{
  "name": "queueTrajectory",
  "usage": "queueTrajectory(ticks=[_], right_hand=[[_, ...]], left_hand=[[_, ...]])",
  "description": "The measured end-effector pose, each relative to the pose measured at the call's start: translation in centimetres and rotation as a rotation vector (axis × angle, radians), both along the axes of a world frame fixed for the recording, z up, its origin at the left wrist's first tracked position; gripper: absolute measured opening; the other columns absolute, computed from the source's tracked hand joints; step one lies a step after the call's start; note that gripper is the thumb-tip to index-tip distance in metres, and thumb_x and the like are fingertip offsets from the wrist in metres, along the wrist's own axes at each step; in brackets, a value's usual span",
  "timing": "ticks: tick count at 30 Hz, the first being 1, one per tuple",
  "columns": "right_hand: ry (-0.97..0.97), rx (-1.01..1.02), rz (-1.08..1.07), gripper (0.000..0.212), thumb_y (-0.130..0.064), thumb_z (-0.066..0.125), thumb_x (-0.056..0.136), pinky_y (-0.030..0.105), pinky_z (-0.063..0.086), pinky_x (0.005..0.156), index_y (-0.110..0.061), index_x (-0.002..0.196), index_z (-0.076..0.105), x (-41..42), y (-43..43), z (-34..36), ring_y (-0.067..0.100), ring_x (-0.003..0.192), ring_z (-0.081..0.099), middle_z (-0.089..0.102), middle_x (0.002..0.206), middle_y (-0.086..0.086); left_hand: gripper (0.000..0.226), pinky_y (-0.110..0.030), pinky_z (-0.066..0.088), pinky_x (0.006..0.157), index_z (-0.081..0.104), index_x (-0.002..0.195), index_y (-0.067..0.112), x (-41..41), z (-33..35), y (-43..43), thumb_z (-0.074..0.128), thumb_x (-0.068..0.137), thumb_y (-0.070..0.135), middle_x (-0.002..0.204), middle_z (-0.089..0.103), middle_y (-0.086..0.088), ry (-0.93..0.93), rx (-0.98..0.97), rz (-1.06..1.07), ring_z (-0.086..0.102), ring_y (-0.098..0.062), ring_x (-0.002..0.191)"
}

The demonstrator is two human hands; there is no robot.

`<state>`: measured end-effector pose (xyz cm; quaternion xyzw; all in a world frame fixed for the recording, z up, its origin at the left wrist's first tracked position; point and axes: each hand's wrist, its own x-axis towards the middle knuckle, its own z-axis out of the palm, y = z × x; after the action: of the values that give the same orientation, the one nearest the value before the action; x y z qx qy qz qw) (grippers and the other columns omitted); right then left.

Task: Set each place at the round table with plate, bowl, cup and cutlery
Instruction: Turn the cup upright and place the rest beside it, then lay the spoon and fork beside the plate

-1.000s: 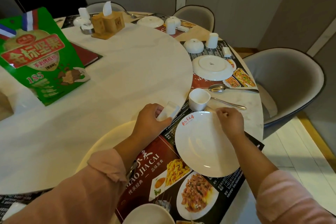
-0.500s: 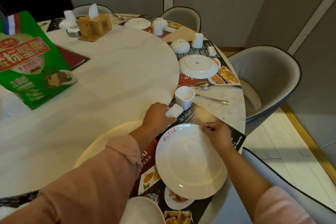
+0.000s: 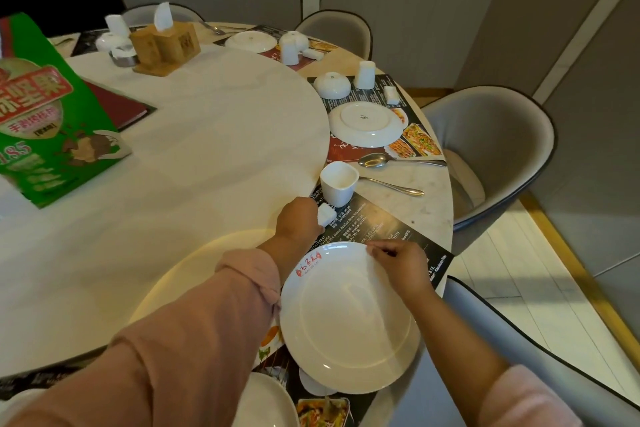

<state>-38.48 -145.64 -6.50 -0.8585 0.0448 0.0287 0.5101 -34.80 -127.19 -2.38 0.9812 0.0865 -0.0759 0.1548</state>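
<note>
A large white plate (image 3: 349, 319) with a red logo lies on the dark placemat (image 3: 388, 225) at the near table edge. My right hand (image 3: 403, 262) pinches its far rim. My left hand (image 3: 299, 220) is closed on a small white ceramic rest (image 3: 326, 213) just beyond the plate, beside an upright white cup (image 3: 338, 182). Two metal spoons (image 3: 398, 160) lie right of the cup. The neighbouring place holds an upside-down plate (image 3: 365, 123), bowl (image 3: 331, 84) and cup (image 3: 365, 74).
A big white turntable (image 3: 180, 156) fills the table's middle, carrying a green snack bag (image 3: 52, 114), a red menu and a wooden tissue box (image 3: 166, 43). Grey chairs (image 3: 498, 156) ring the table. Another white dish (image 3: 266, 402) sits at the bottom edge.
The plate has slid towards me along the placemat under my right hand. My left hand has carried the small white rest closer to the cup.
</note>
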Motion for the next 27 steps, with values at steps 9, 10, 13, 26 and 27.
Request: queueTrajectory(ticks=[9, 10, 13, 26, 27], right_hand=[[-0.017, -0.012, 0.020, 0.017, -0.012, 0.066, 0.086, 0.015, 0.046, 0.075, -0.011, 0.101, 0.074, -0.2, -0.1, 0.0, 0.009, 0.085, 0.061, 0.072, 0.100, 0.002], [-0.032, -0.024, 0.037, 0.017, -0.014, 0.065, 0.086, 0.021, 0.048, 0.081, -0.012, 0.102, 0.073, -0.4, -0.2, 0.2, 0.011, 0.089, 0.062, 0.071, 0.102, 0.003], [-0.100, -0.058, 0.055, 0.020, -0.021, 0.065, 0.086, 0.032, 0.046, 0.094, -0.018, 0.105, 0.072, -1.3, -0.1, 1.0, 0.016, 0.103, 0.059, 0.065, 0.113, 0.005], [-0.213, -0.062, 0.430, 0.012, -0.018, 0.066, 0.086, 0.010, 0.040, 0.077, -0.019, 0.096, 0.072, -13.7, 5.5, 4.8, 0.008, 0.094, 0.054, 0.061, 0.109, -0.003], [-0.211, -0.067, 0.470, 0.013, -0.018, 0.066, 0.086, 0.009, 0.040, 0.076, -0.019, 0.097, 0.071, -14.8, 6.0, 4.8, 0.008, 0.094, 0.054, 0.061, 0.109, -0.003]], left_hand=[[0.039, -0.028, 0.045, 0.078, 0.060, 0.114, 0.005, -0.8, 0.3, -0.2, 0.066, 0.086, 0.032, 0.115, 0.063, -0.011, 0.007, 0.050, -0.039, 0.061, -0.025, 0.103], [0.041, -0.028, 0.046, 0.080, 0.060, 0.115, 0.006, -1.2, 0.6, -0.2, 0.066, 0.085, 0.033, 0.116, 0.063, -0.011, -0.013, 0.032, -0.038, 0.061, -0.025, 0.104], [0.045, -0.030, 0.047, 0.090, 0.057, 0.124, 0.010, -3.8, 1.9, 0.6, 0.066, 0.086, 0.033, 0.123, 0.062, -0.009, -0.097, -0.088, 0.000, 0.059, -0.025, 0.110], [0.026, -0.022, 0.046, 0.076, 0.069, 0.106, 0.012, -27.6, 4.0, 8.2, 0.068, 0.085, 0.026, 0.100, 0.071, 0.000, -0.341, -0.368, 0.398, 0.065, -0.014, 0.090], [0.024, -0.021, 0.043, 0.076, 0.070, 0.105, 0.012, -29.2, 3.6, 8.6, 0.068, 0.085, 0.025, 0.097, 0.070, 0.001, -0.339, -0.343, 0.420, 0.063, -0.012, 0.089]])
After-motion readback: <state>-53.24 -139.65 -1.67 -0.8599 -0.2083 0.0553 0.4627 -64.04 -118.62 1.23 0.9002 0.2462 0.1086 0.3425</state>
